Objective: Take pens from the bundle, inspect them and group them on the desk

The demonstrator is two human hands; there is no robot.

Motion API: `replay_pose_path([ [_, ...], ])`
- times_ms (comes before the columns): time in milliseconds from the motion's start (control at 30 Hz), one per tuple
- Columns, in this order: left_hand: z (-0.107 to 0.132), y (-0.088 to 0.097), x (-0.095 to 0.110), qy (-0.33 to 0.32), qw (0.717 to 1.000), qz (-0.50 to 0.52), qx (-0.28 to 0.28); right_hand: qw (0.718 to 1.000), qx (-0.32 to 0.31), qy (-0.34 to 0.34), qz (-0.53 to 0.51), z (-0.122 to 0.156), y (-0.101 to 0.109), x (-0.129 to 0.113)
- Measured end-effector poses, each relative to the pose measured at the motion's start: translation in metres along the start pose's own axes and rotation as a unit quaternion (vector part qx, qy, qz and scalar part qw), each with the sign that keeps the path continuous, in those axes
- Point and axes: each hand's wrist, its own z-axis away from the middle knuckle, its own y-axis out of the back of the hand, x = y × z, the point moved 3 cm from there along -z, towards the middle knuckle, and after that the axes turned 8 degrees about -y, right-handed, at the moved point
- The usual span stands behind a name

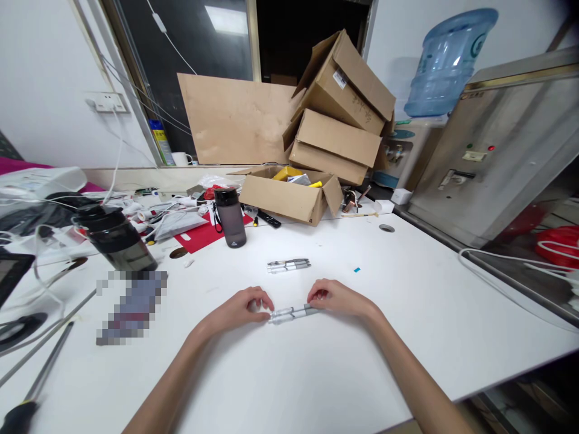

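Two pens (293, 314) with clear barrels and grey sections lie side by side on the white table (280, 380), right in front of me. At their clear left ends is my left hand (242, 310), its fingers curved and its thumb and forefinger tips at the end of the upper pen. Curled fingers of my right hand (339, 298) pinch the grey right end of that same pen. Exactly how firm either grip is cannot be made out. Farther back lies another group of pens (288, 266), parallel to the first and apart from both hands.
A dark bottle (230, 218) stands beyond the pens, and a larger black-lidded bottle (117, 238) at the left. Behind is an open cardboard box (280, 196). A blue scrap (357, 270) lies at right; a screwdriver (47, 364) lies at left. Cables and clutter fill the back left.
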Motion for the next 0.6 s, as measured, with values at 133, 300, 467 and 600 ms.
replay_pose_path([
  [133,0.0006,0.0006,0.0004,0.007,1.0,-0.007,-0.008,1.0,-0.006,-0.002,-0.001,0.0,0.0004,0.0003],
  [300,0.0009,0.0006,-0.0026,0.01,1.0,0.004,-0.001,1.0,-0.013,-0.011,-0.012,-0.0009,0.0002,0.0004],
  [467,0.0001,0.0006,-0.0033,0.013,0.999,0.044,0.019,0.999,0.004,-0.022,-0.029,0.0006,0.0009,-0.0023],
  [600,-0.0012,0.0014,-0.0056,0.062,0.992,0.09,0.069,0.997,0.019,-0.024,-0.072,-0.0004,-0.0004,-0.0017],
])
